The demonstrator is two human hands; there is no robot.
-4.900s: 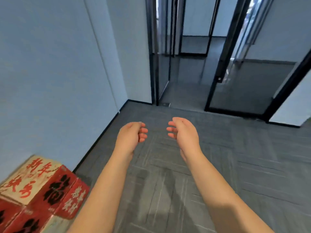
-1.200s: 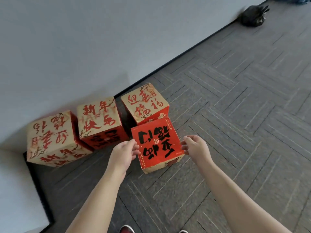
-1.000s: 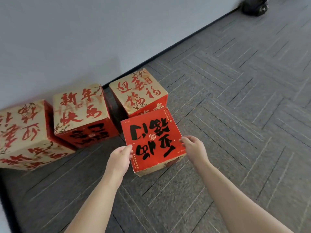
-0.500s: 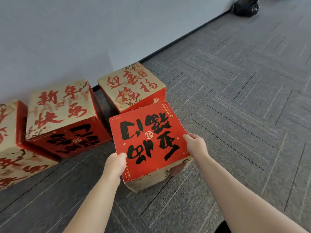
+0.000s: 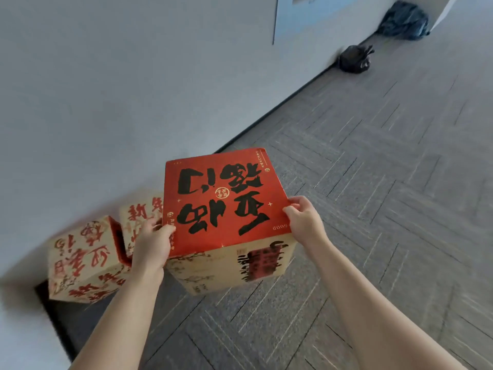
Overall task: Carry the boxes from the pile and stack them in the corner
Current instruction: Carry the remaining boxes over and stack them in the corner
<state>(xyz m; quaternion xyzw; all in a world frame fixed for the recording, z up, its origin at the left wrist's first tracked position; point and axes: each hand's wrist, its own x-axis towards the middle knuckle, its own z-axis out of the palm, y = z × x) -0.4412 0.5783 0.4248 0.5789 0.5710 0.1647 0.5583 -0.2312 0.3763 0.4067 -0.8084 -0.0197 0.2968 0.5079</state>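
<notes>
A cube-shaped box with a red top and black brush characters (image 5: 224, 201) hangs in the air above the grey carpet. My left hand (image 5: 153, 244) presses its left side and my right hand (image 5: 304, 220) grips its right edge. Behind it, against the wall, stands a tan box with red characters (image 5: 85, 260) at the corner. A second tan box (image 5: 140, 214) is partly hidden by the lifted box and my left hand. Any further box behind the lifted one is out of sight.
A light grey wall (image 5: 133, 89) runs along the left. A black bag (image 5: 354, 60) lies by the wall at the far right, with a larger dark bag (image 5: 404, 21) beyond it. Grey patterned carpet (image 5: 373, 182) spreads to the right.
The red-topped box has come up off the floor between both hands. My view has risen, so the remaining boxes look smaller and farther down.
</notes>
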